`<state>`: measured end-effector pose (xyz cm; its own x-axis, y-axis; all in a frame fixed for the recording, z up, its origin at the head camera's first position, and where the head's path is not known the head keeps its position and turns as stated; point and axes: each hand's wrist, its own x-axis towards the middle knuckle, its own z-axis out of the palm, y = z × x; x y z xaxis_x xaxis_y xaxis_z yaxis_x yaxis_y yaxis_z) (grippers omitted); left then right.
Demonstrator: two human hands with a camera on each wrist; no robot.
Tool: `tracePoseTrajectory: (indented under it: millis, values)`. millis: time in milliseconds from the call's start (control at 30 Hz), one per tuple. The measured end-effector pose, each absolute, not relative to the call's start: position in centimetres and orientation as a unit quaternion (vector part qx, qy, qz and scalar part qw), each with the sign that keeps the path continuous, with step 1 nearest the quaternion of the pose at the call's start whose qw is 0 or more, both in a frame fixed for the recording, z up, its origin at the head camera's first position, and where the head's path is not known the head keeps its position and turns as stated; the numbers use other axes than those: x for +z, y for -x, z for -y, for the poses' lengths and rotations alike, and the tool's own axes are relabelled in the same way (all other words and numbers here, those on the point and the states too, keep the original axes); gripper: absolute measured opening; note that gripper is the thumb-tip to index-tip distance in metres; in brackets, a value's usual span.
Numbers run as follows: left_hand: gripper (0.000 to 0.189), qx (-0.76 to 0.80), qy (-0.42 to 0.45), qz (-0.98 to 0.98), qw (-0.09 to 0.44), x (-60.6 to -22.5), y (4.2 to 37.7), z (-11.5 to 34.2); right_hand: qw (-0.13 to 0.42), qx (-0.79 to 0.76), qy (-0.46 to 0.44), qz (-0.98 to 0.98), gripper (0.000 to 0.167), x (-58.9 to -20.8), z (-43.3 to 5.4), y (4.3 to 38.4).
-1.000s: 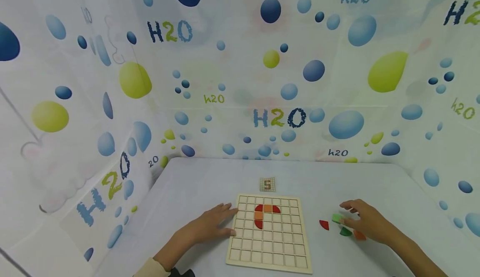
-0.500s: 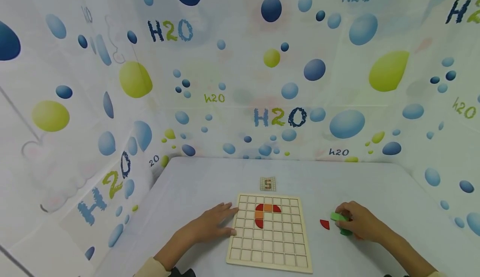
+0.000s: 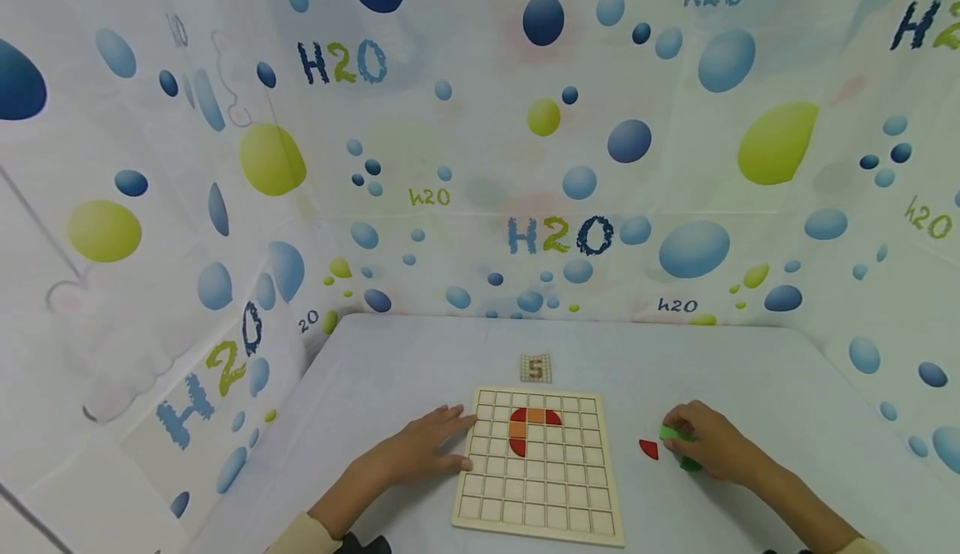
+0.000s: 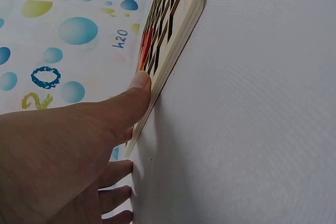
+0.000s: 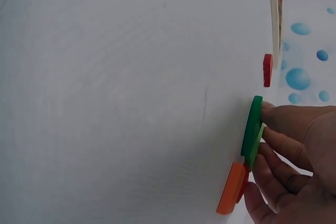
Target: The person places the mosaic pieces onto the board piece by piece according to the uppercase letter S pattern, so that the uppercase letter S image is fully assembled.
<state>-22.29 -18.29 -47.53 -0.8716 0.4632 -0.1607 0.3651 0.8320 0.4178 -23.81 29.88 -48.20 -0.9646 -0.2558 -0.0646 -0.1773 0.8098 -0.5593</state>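
- Everywhere behind the table, a white sheet (image 3: 465, 133) hangs as backdrop, printed with blue and lime drops and "H2O" lettering.
- One table (image 3: 405, 362), white on top, carries one board, one card and a handful of loose pieces.
- One board (image 3: 534, 500), a pale grid, lies flat between a person's two hands, five pieces set in its upper cells.
- One left hand (image 3: 423, 446), its arm reaching in from the lower left out of a beige cuff (image 3: 303, 535), rests at the board's left edge, fingers extended and thumb spread wide; the thumb touches the rim, and the grip holds nothing.
- One right hand (image 3: 708, 441), its arm slanting in from the lower right, is well apart from the board, fingers bent and thumb near them in a narrow grip round the light green piece (image 3: 667, 431).
- One card (image 3: 536, 368), showing an S or a 5, lies just beyond the board's far edge.
- Two orange squares (image 3: 536, 415) and three red quarters (image 3: 517, 447) form a hook on the board.
- Five loose pieces are visible: the light green one; one dark green piece (image 5: 252, 124) touching it; one orange piece (image 5: 230, 188) below, in the right wrist view; one half-hidden red piece (image 5: 242, 186) behind that; and one lone red wedge (image 3: 648, 449) between board and right hand.
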Motion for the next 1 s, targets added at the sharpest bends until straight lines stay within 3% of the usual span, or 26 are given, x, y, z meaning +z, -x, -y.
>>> tracePoseTrajectory:
  millis: [267,567,1000]
  values:
    - [0.079,0.185,-0.224,-0.949,0.122,-48.0,22.7,18.4,0.075,-0.279,0.106,-0.952,0.029,-48.0,-29.3,23.9]
    - [0.079,0.192,-0.226,-0.947,0.125,-47.9,22.8,18.4,0.028,-0.300,0.123,-0.946,0.026,-47.2,-28.1,23.9]
    - [0.079,0.193,-0.235,-0.945,0.122,-48.1,22.7,18.6,0.025,-0.332,0.153,-0.931,0.018,-46.5,-20.9,23.8]
